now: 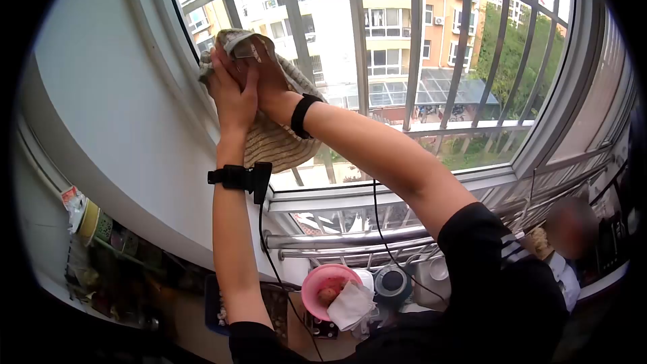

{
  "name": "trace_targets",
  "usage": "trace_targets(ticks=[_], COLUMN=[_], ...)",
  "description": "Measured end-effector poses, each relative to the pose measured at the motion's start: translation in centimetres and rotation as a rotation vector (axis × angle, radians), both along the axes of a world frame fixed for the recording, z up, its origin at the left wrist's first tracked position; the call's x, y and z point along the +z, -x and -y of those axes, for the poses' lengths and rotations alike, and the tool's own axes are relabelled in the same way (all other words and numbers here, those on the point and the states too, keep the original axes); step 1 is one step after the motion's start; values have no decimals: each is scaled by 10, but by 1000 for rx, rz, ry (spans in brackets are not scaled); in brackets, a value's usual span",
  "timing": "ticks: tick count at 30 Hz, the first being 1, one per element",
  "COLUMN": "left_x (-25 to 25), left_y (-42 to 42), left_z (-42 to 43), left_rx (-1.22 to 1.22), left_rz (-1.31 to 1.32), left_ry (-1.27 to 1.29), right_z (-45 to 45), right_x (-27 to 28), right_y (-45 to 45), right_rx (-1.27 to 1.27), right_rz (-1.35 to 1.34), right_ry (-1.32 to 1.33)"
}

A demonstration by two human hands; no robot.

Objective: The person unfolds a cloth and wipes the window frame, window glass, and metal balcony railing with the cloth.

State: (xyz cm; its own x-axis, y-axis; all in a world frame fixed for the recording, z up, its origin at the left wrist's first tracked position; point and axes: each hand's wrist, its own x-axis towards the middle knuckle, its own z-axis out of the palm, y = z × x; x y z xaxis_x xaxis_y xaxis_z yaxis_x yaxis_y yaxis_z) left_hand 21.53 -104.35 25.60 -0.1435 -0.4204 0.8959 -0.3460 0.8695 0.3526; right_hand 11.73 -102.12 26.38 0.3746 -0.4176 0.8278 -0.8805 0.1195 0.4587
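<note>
A striped, beige-grey towel (286,145) lies bunched against the left side of the window, its lower part hanging down in front of the glass. My right hand (267,79) grips the upper part, and a fold of cloth covers some of its fingers. Close beside it, touching it, my left hand (232,98) presses and holds the towel's left edge near the frame. Its thumb points up and its fingers are closed against the cloth. Each wrist has a black strap; a small black device with a cable sits on the left one.
Metal bars (357,47) stand outside the window (431,178). Below the sill run metal rails (350,239). A pink basin (311,290) with a white cloth (350,305) stands underneath, beside several containers. Plants and a green pot (101,226) are at lower left. Thin cables hang from my wrists.
</note>
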Motion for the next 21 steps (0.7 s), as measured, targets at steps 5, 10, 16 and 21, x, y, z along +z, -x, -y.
trace_targets(ticks=[5, 10, 16, 21], left_x=[-9, -23, -52, -60], left_y=[-26, -12, 30, 127], left_z=[13, 17, 2, -65], left_rx=[-196, -155, -119, -180], left_rz=[-80, -178, -401, -542], left_ry=[1, 29, -80, -151], right_z=[25, 33, 18, -41], right_x=[-8, -12, -26, -35], right_y=[-11, -4, 26, 112], right_rx=[193, 347, 648, 859], right_rz=[35, 76, 214, 386], right_ry=[-115, -201, -339, -406])
